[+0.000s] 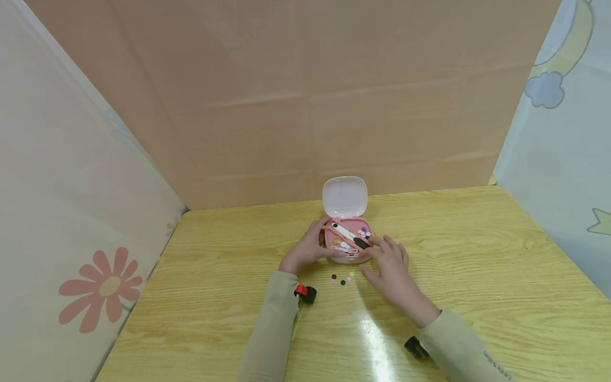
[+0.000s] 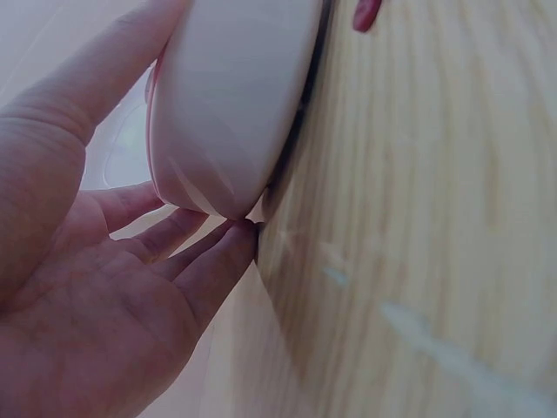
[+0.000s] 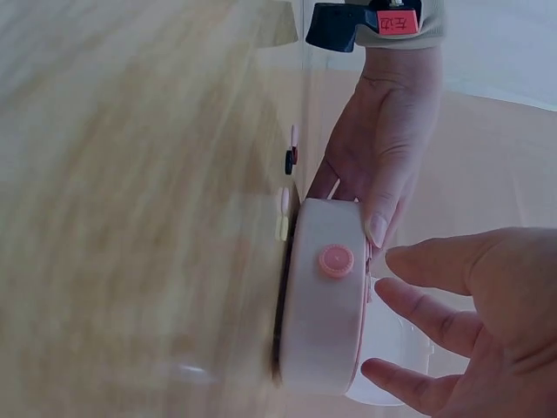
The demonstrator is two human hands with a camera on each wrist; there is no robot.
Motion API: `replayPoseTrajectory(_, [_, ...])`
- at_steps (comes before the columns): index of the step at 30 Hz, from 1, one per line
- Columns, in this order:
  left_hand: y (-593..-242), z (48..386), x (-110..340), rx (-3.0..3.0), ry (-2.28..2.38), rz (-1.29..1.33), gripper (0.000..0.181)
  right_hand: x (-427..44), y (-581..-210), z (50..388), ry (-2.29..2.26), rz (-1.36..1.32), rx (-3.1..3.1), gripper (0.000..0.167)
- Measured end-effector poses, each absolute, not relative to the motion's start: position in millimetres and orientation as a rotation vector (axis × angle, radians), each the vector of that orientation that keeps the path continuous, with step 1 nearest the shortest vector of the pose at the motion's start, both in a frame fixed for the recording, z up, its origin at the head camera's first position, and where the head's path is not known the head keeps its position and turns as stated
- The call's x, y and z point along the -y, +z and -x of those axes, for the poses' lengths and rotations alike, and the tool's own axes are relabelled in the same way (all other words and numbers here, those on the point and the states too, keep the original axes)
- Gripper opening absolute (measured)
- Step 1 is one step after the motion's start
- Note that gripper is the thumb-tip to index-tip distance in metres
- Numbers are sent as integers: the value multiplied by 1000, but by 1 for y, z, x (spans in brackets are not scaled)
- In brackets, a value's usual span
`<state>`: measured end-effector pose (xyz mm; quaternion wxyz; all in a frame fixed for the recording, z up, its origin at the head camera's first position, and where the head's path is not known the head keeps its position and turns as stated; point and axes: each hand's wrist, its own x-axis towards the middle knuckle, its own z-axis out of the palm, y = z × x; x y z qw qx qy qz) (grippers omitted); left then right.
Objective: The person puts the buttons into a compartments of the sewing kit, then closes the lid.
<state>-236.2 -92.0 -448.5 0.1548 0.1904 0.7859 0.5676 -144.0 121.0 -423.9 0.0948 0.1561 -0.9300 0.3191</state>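
Note:
A small pink-and-white sewing box (image 1: 352, 260) stands on the table with its pale lid (image 1: 345, 196) raised at the back. Inside lie a white tool with a black end (image 1: 345, 232), small coloured buttons (image 1: 364, 232) and white safety pins (image 1: 345, 250). My left hand (image 1: 307, 248) holds the box's left end, thumb along the front rim and fingers around the side. Over the right side hovers my right hand (image 1: 391, 270), its fingers spread near the black end. In the right wrist view those fingers hold nothing visible beside the box (image 3: 326, 322).
Several loose buttons (image 1: 343, 283) lie on the wooden table (image 1: 229, 276) just in front of the box. A brown-orange backdrop (image 1: 267, 127) rises behind the table, with pale patterned sheets at both sides. Each wrist carries a black camera mount.

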Motion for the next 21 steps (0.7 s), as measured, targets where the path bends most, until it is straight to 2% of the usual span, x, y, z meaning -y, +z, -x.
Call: replayPoseTrajectory(21, [-452,237,93,-2235,1647,-573,95,-111,-435,128,985,-397,2721,24])
